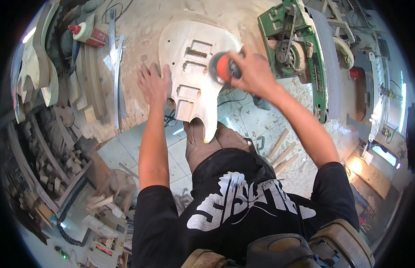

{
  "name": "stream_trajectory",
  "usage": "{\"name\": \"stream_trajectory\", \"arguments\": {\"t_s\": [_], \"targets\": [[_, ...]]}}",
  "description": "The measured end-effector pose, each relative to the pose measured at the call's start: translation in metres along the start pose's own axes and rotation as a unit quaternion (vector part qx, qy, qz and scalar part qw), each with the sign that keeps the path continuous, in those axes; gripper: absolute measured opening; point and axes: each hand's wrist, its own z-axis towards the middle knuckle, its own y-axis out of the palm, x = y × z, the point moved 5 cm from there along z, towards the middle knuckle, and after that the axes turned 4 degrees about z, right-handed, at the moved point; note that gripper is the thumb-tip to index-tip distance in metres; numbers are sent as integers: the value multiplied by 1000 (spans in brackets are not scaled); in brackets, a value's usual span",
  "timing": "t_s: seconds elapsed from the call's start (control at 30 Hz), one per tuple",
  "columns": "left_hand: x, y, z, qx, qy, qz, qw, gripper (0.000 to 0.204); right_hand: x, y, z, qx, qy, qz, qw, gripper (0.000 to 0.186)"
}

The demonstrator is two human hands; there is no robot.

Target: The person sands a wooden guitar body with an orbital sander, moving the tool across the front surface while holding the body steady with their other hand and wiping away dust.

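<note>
A pale wooden electric guitar body lies on the workbench in front of me, with routed pockets along its middle. Its horned end reaches past the bench edge toward my waist. My right hand grips an orange and black power sander, slightly blurred, on the right part of the body's face. Fingers spread, my left hand rests flat at the body's left edge; how much of it touches the wood or the bench I cannot tell.
On the workbench to the left are a glue bottle, metal rulers and wood strips. A green belt machine stands at the right. Wooden sticks lie on the floor, and offcuts fill a rack at left.
</note>
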Motion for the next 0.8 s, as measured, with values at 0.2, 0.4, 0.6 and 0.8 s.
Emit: {"name": "stream_trajectory", "arguments": {"t_s": [0.2,0.4,0.6,0.8], "targets": [[1,-2,-1,3,14,0,1000,74,-23,8,-17,-52,-39,24,998,60],[4,-2,-1,-9,4,-10,1000,76,34,-13,46,-5,9,-3,1000,65],[3,-1,0,-3,6,14,1000,76,88,-30,103,-20,60,-12,998,73],[2,-3,0,0,8,0,1000,75,64,-22,70,12,20,-9,1000,69]]}}
